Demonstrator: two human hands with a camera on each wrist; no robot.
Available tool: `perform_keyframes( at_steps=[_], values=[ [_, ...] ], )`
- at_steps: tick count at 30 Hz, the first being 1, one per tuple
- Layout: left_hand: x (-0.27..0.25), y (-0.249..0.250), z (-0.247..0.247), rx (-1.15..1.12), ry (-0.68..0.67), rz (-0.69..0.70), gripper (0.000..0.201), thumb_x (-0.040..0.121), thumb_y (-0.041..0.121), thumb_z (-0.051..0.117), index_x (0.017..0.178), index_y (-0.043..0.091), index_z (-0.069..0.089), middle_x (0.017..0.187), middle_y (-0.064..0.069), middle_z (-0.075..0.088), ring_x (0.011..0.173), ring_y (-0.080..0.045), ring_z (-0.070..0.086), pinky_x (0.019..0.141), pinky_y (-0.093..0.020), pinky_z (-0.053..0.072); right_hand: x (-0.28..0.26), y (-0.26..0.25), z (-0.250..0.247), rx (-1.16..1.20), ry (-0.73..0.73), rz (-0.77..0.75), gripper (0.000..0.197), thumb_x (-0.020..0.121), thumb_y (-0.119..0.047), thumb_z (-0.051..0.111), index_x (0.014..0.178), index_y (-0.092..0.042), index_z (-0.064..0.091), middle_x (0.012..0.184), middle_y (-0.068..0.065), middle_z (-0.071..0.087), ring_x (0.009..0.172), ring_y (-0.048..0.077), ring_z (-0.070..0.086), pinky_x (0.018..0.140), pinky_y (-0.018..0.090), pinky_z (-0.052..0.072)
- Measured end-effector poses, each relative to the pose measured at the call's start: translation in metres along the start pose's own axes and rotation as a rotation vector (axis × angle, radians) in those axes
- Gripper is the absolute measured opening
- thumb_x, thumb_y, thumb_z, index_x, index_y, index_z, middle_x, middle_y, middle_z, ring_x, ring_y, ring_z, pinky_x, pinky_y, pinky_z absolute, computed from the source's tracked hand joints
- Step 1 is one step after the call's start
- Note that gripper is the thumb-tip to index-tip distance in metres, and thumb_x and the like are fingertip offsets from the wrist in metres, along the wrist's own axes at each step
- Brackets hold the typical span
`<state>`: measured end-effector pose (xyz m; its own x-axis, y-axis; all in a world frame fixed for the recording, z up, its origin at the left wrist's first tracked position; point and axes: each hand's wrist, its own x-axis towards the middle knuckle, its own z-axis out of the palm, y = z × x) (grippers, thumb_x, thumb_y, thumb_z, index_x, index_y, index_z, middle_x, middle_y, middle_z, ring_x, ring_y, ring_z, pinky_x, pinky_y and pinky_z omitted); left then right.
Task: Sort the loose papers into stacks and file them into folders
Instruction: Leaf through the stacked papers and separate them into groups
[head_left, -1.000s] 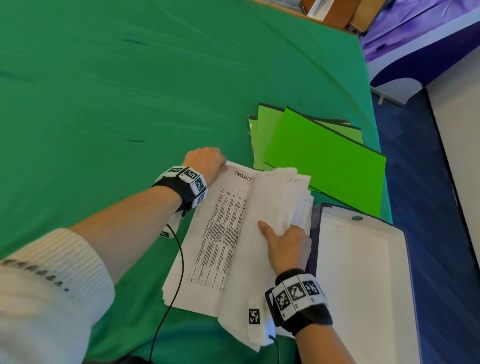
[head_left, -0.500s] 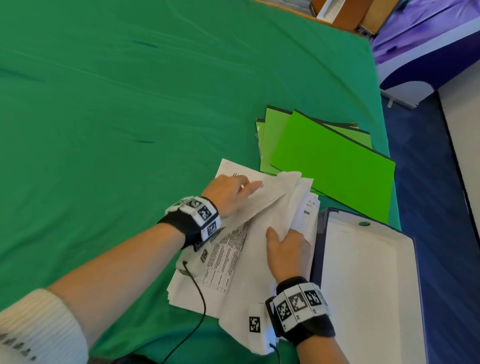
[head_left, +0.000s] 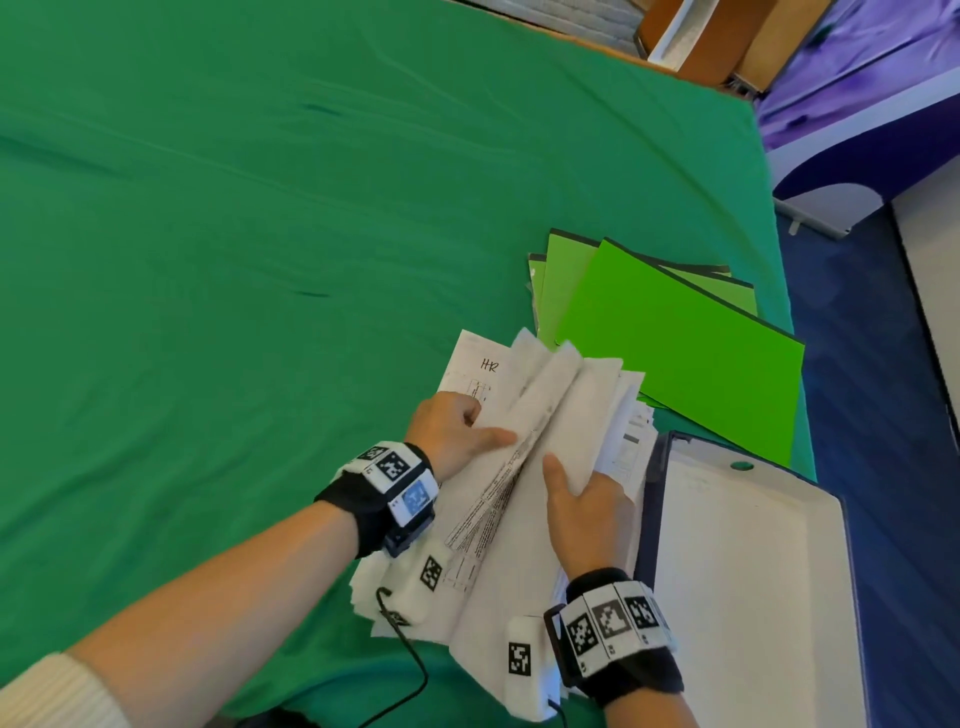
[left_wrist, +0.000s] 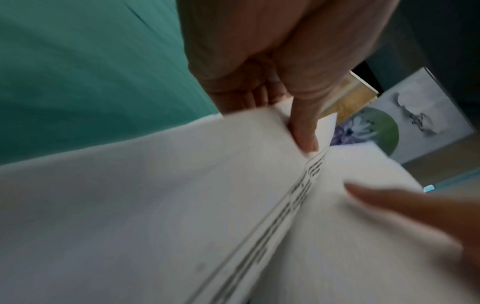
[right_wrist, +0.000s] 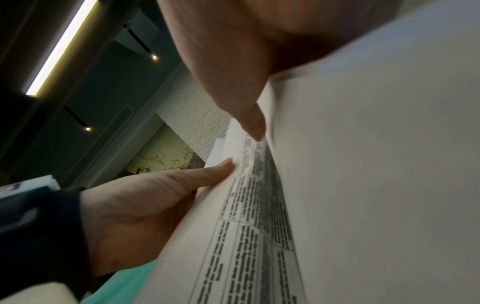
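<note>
A pile of white printed papers (head_left: 483, 525) lies on the green cloth near the table's right edge. Its upper sheets are lifted and fanned. My left hand (head_left: 457, 431) pinches the edge of one raised sheet (left_wrist: 207, 185), thumb on top and fingers curled beneath. My right hand (head_left: 587, 499) holds the turned-over bundle of sheets (head_left: 576, 410), thumb on top and fingers hidden under them. Underneath at the far left, a sheet headed "HR" (head_left: 480, 371) shows. Bright green folders (head_left: 675, 343) lie overlapped just beyond the pile.
A shallow white box with a dark blue rim (head_left: 748, 582) sits right of the papers at the table's corner. The green cloth (head_left: 234, 260) spreads far to the left. Beyond the right edge the blue floor (head_left: 872, 415) drops away.
My left hand has left the pile's far-left corner, come in over the sheets and taken hold of one, lifting it rightward. The HR sheet is now uncovered. My right hand stays put.
</note>
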<state>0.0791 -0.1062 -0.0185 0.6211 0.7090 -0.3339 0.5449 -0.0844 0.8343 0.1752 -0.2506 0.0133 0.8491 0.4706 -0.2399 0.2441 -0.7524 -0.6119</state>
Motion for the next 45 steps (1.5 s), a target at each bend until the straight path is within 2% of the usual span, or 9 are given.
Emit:
perform_keyframes(
  at_steps=[7, 10, 15, 22, 27, 30, 36, 41, 45],
  values=[
    [-0.002, 0.005, 0.027, -0.365, -0.186, -0.062, 0.04, 0.096, 0.041, 0.056, 0.067, 0.016, 0.044, 0.063, -0.004, 0.04, 0.057, -0.013, 0.038, 0.058, -0.026, 0.031, -0.01, -0.011, 0.007, 0.013, -0.053, 0.078, 0.082, 0.062, -0.094, 0.039, 0.081, -0.02, 0.067, 0.077, -0.002, 0.066, 0.078, 0.018, 0.061, 0.066, 0.031, 0.046],
    [0.0, 0.001, 0.025, -0.372, -0.213, -0.091, 0.038, 0.099, 0.028, 0.054, 0.065, 0.013, 0.045, 0.057, 0.0, 0.043, 0.048, -0.011, 0.039, 0.052, -0.025, 0.032, -0.01, -0.007, 0.009, 0.004, -0.043, 0.052, 0.064, 0.074, -0.078, 0.051, 0.09, -0.019, 0.069, 0.083, -0.001, 0.067, 0.083, 0.02, 0.061, 0.072, 0.031, 0.047],
    [0.006, 0.001, -0.001, -0.255, -0.09, -0.127, 0.025, 0.103, 0.027, 0.045, 0.082, 0.017, 0.053, 0.087, -0.007, 0.062, 0.077, -0.025, 0.061, 0.073, -0.039, 0.051, -0.002, -0.002, 0.0, 0.0, -0.058, 0.04, 0.027, 0.094, -0.025, 0.051, 0.081, -0.003, 0.056, 0.085, 0.01, 0.061, 0.089, 0.034, 0.06, 0.073, 0.032, 0.044],
    [-0.011, -0.006, -0.043, -0.205, -0.266, -0.23, 0.037, 0.102, 0.039, 0.041, 0.108, 0.01, 0.062, 0.092, 0.001, 0.068, 0.069, -0.01, 0.069, 0.061, -0.025, 0.057, 0.005, 0.002, -0.009, -0.019, -0.057, 0.082, 0.045, 0.103, -0.034, 0.036, 0.106, 0.002, 0.063, 0.114, 0.023, 0.063, 0.107, 0.037, 0.056, 0.09, 0.036, 0.041],
    [-0.022, 0.001, -0.026, -0.163, -0.322, -0.129, 0.042, 0.099, 0.044, 0.045, 0.106, 0.007, 0.063, 0.102, -0.014, 0.07, 0.076, -0.018, 0.07, 0.07, -0.036, 0.061, -0.003, -0.006, -0.005, -0.029, -0.095, 0.044, 0.05, 0.1, -0.045, 0.036, 0.098, -0.003, 0.065, 0.101, 0.016, 0.065, 0.09, 0.03, 0.055, 0.076, 0.031, 0.039],
    [-0.027, 0.013, -0.008, -0.23, -0.406, -0.103, 0.046, 0.098, 0.053, 0.042, 0.111, 0.014, 0.065, 0.107, -0.003, 0.069, 0.077, -0.02, 0.071, 0.07, -0.035, 0.06, -0.006, -0.008, -0.002, -0.015, -0.088, 0.011, 0.055, 0.094, -0.058, 0.042, 0.092, -0.009, 0.068, 0.09, 0.007, 0.065, 0.084, 0.024, 0.056, 0.074, 0.03, 0.041],
    [-0.017, 0.01, 0.002, -0.067, -0.474, 0.013, 0.037, 0.098, 0.047, 0.049, 0.118, 0.019, 0.063, 0.112, 0.002, 0.069, 0.081, -0.019, 0.073, 0.076, -0.037, 0.058, -0.004, 0.001, 0.0, -0.078, -0.044, -0.045, 0.024, 0.089, -0.028, 0.062, 0.102, -0.008, 0.061, 0.101, 0.012, 0.067, 0.095, 0.031, 0.061, 0.075, 0.031, 0.045],
    [0.003, 0.001, -0.008, 0.129, -0.374, 0.054, 0.027, 0.091, 0.038, 0.064, 0.109, 0.018, 0.064, 0.104, 0.001, 0.069, 0.072, -0.012, 0.072, 0.078, -0.041, 0.059, -0.014, -0.009, -0.004, 0.004, 0.156, -0.131, 0.063, 0.083, -0.003, 0.067, 0.135, -0.007, 0.033, 0.138, 0.014, 0.04, 0.103, 0.027, 0.054, 0.09, 0.034, 0.043],
    [0.002, -0.005, -0.003, 0.107, -0.421, 0.056, 0.02, 0.091, 0.032, 0.065, 0.102, 0.016, 0.066, 0.101, -0.001, 0.07, 0.074, -0.016, 0.073, 0.075, -0.036, 0.06, -0.011, -0.003, 0.001, -0.119, 0.09, -0.238, 0.039, 0.088, -0.003, 0.06, 0.121, -0.019, 0.047, 0.121, 0.008, 0.046, 0.088, 0.014, 0.049, 0.077, 0.022, 0.037]
  ],
)
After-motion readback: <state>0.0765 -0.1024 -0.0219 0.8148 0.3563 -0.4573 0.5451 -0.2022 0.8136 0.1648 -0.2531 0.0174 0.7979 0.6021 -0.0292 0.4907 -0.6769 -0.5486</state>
